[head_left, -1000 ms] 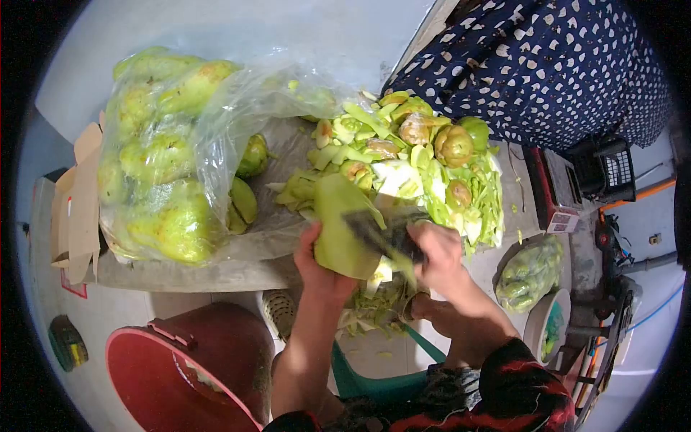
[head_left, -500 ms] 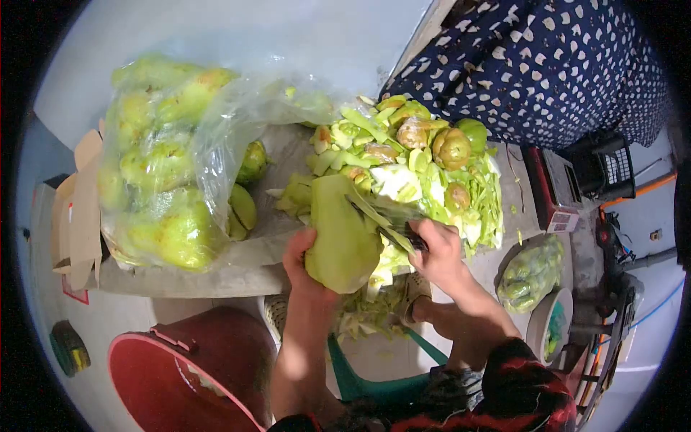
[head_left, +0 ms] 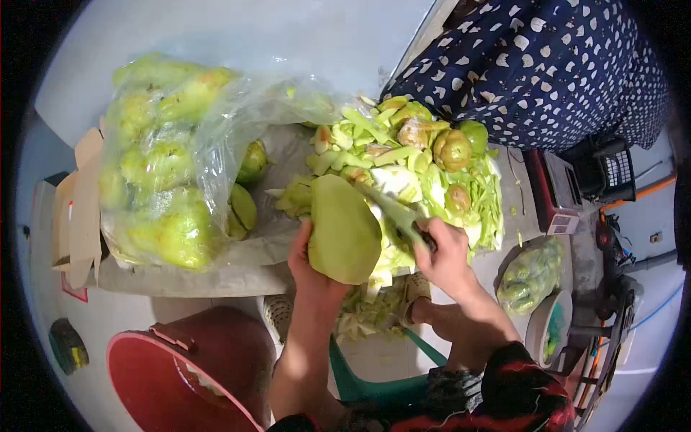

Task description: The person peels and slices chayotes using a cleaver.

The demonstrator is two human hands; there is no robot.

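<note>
My left hand (head_left: 314, 277) is wrapped round the lower end of a large, pale green pear-shaped fruit (head_left: 344, 230), whose visible surface is smooth and pared. My right hand (head_left: 443, 255) grips the handle of a knife (head_left: 394, 210). The blade points up and left, just off the fruit's right side. Behind them a heap of green and white peelings (head_left: 414, 187) covers part of the table, with several brownish-green pieces (head_left: 452, 150) on top. A clear plastic bag (head_left: 169, 151) full of similar unpeeled green fruit lies to the left.
A red bucket (head_left: 191, 367) stands on the floor at lower left. Cardboard (head_left: 80, 205) edges the table's left end. A person in dark patterned cloth (head_left: 540, 72) is close at upper right, near a red scale (head_left: 553, 191). A bagged bundle (head_left: 531, 276) lies at right.
The knife has come away from the fruit's right side, and the strip of peel that hung there is gone from it. The fruit has turned slightly in my left hand.
</note>
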